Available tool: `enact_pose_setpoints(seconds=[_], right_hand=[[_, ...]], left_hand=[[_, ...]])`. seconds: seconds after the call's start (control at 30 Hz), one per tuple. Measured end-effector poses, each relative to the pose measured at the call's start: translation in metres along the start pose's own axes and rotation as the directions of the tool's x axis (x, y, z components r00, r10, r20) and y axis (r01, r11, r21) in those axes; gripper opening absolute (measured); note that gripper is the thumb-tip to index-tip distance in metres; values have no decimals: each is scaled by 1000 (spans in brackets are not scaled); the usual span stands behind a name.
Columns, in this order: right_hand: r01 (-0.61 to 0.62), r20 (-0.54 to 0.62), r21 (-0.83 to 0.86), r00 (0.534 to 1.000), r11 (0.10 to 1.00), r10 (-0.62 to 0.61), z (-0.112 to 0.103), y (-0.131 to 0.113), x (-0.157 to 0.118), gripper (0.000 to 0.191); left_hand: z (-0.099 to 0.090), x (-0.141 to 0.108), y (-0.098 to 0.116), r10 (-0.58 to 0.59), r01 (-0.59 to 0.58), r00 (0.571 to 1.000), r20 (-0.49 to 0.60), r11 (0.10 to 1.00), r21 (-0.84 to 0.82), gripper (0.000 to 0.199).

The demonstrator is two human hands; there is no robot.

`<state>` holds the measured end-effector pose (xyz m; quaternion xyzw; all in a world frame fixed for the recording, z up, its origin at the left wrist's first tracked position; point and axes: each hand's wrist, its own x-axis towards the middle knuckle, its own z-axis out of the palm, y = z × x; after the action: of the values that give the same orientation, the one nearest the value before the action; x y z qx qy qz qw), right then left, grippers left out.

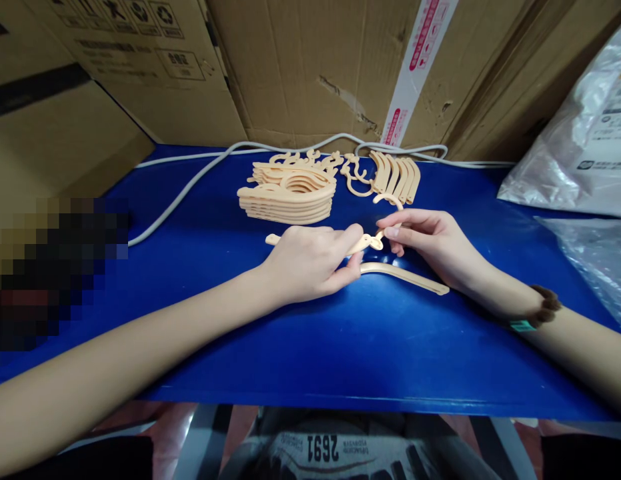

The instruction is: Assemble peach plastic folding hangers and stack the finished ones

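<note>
My left hand [317,260] is closed around a beige plastic hanger arm [273,239], whose rounded end sticks out past the knuckles. Between thumb and fingers, my right hand [425,237] pinches a beige hanger hook [389,199], its curve pointing up. The hook's lower end meets the arm's end in front of my left fingertips; whether they are joined I cannot tell. Another curved hanger arm [405,276] lies on the blue table just below, its left end by my left thumb.
Behind my hands stand stacked hanger pieces [287,200], loose hooks [359,180] and a row of curved arms [397,177]. A white cable [190,183] runs along the back. Cardboard boxes [310,67] wall the rear, and plastic bags [575,147] lie at right.
</note>
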<state>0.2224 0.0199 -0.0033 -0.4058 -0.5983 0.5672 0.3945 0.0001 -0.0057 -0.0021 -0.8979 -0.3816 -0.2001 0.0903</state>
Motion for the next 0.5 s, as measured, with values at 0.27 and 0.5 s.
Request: enact_pose_setpoints(seconds=[0.27, 0.5], right_hand=[[11, -8, 6, 1000, 1000, -11, 0, -1, 0, 13], [15, -32, -1, 999, 1000, -15, 1, 0, 0, 14]], left_hand=[[-1, 0, 0, 6, -6, 1000, -8, 1000, -12, 26], [1, -1, -1, -7, 8, 999, 37, 1000, -23, 26]])
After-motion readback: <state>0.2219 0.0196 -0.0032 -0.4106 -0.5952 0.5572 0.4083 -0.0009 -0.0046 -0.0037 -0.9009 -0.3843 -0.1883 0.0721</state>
